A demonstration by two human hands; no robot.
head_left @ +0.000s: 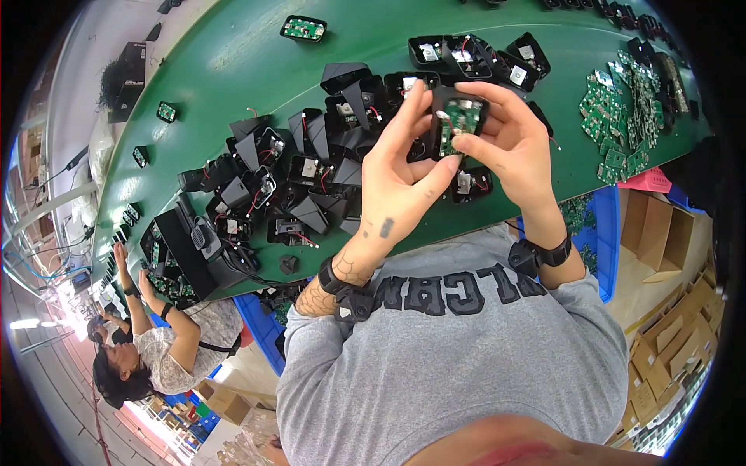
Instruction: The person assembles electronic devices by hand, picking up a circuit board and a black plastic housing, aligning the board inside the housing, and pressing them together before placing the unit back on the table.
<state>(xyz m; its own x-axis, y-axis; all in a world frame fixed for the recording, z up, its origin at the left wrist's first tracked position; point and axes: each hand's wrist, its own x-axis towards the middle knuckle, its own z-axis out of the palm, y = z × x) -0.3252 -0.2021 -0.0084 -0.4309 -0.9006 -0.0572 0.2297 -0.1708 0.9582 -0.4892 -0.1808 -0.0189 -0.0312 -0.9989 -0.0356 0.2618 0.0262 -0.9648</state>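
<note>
Watching over the head cam from my end, I've got a big green bench (233, 50) bending across the view, near edge right up against the grey sweatshirt (458, 349). A co-worker (167, 369) sits along that same edge toward the bench's left end. Spread over the middle is a messy cluster of black housings (353, 113), lots of them with red wires poking out, and toward the right end there's a heap of loose green boards (610, 120).

Now the hands: my left hand (404, 167) and my right hand (517, 147) are both curled around one black housing (437, 147), lifted above the bench by the near edge, just right of the cluster. So yeah, gripped from both sides.

Key bit for me: the green circuit board (466, 116) sits between the two palms, long axis running roughly from near edge to far edge, leaning a touch right at the far end. Right thumb's closest, lying over its near part; left thumb tip is just below. Board looks bright green with pale, shiny parts, kinda blurry, so I can't tell if it's fully seated.
</note>
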